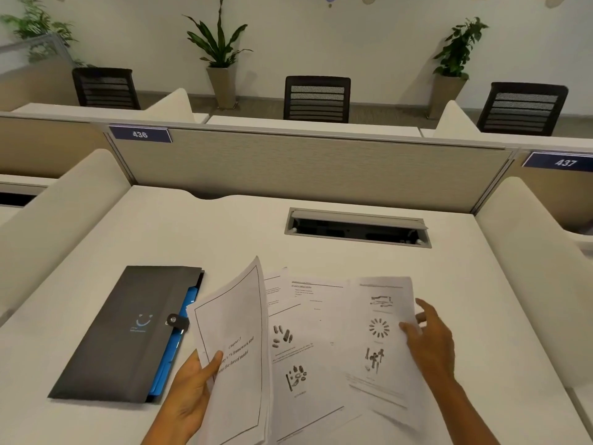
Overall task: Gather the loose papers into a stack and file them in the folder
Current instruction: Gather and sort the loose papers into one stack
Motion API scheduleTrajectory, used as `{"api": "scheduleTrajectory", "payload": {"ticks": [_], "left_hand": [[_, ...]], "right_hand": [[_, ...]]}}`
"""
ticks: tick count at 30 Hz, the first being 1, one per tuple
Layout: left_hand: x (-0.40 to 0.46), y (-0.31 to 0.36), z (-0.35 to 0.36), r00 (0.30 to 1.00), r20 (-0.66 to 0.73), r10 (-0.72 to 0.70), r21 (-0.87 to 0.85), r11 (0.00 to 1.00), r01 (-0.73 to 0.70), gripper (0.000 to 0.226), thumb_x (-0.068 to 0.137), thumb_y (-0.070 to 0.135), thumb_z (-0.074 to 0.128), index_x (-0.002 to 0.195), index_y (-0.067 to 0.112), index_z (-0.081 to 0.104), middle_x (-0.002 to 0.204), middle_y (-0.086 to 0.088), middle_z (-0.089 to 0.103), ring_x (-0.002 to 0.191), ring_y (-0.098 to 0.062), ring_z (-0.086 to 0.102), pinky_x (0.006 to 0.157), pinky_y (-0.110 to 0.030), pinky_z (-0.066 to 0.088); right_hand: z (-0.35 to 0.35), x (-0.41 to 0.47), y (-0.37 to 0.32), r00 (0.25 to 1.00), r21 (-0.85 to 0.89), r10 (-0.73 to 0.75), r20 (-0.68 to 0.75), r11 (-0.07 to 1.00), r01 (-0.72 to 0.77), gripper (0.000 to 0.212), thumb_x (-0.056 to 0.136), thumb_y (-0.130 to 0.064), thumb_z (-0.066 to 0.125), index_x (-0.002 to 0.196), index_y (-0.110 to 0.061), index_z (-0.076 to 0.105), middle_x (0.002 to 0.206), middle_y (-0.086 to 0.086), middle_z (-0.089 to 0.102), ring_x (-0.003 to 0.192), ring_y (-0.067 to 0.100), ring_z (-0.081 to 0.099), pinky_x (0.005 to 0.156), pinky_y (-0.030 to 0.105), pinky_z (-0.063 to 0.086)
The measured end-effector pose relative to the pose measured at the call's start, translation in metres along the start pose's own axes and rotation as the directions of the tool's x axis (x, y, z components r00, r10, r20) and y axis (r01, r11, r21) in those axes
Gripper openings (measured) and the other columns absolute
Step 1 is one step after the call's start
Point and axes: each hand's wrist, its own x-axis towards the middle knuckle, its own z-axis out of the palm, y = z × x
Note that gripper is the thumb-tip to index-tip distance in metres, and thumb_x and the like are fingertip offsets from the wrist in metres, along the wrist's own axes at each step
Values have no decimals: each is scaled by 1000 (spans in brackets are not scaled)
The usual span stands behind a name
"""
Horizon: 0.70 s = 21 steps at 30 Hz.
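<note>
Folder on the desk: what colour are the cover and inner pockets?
Dark grey folder cover, bright blue pockets; head view.

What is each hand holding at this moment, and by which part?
The left hand grips a lifted sheaf of papers by its lower left edge. The right hand holds nothing; its fingers rest on the rightmost sheet lying on the desk.

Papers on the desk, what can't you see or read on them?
Head view:
- Flat papers: small print blurred; the lifted sheets in the left hand cover their left side.
- Right page: right hand covers its edge.
- Folder: its closed cover hides what's inside.
</note>
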Motion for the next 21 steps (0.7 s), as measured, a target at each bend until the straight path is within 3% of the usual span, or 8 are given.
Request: {"api": "scheduleTrajectory", "payload": {"ticks": [3,4,7,9,13,16,21], "left_hand": [[-1,2,1,1000,10,-7,10,1000,7,30,95,19,65,124,25,59,108,-19,79,95,-40,79,74,-58,63],[-1,3,1,1000,15,-11,13,1000,11,29,95,20,64,123,25,59,106,-19,80,92,-39,79,72,-57,64],[2,3,1,999,38,-10,18,1000,9,27,97,20,62,124,24,59,104,-18,80,89,-38,80,69,-55,65],[4,3,1,999,46,2,11,1000,-3,27,98,19,61,124,25,60,106,-18,80,92,-37,80,71,-55,65],[5,3,1,998,63,0,-3,1000,0,29,95,21,64,124,27,61,110,-18,79,96,-39,78,72,-56,65],[5,3,1,997,75,-10,0,1000,10,41,86,23,72,126,26,62,115,-18,78,101,-38,77,77,-56,64],[6,-4,5,996,91,-3,50,999,-2,50,84,23,75,132,18,62,120,-17,77,105,-35,76,81,-48,64]], "right_hand": [[-25,7,-28,986,47,-144,-81,988,148,46,97,-17,73,140,-25,59,105,-3,72,77,12,73,54,9,49],[-33,8,-37,976,64,-193,-103,978,201,43,98,-18,73,139,-24,61,108,-4,71,76,5,72,48,6,50],[-54,7,-62,942,120,-307,-135,939,323,40,99,-22,72,139,-21,62,113,-9,68,75,-9,66,56,-5,48],[-63,3,-79,940,176,-315,-134,925,335,42,98,-25,73,139,-20,63,113,-9,69,64,-4,71,57,-4,50],[-64,-14,-111,962,347,-264,-75,897,273,37,96,-26,76,131,-21,69,110,-10,73,78,-12,74,56,6,57],[-52,-32,-129,976,466,-218,26,866,181,25,93,-24,80,118,-25,76,101,-17,80,81,3,79,63,20,65],[-17,-64,-144,972,590,-164,170,807,33,17,94,-20,78,111,-25,79,98,-13,84,83,10,81,66,24,65]]}}
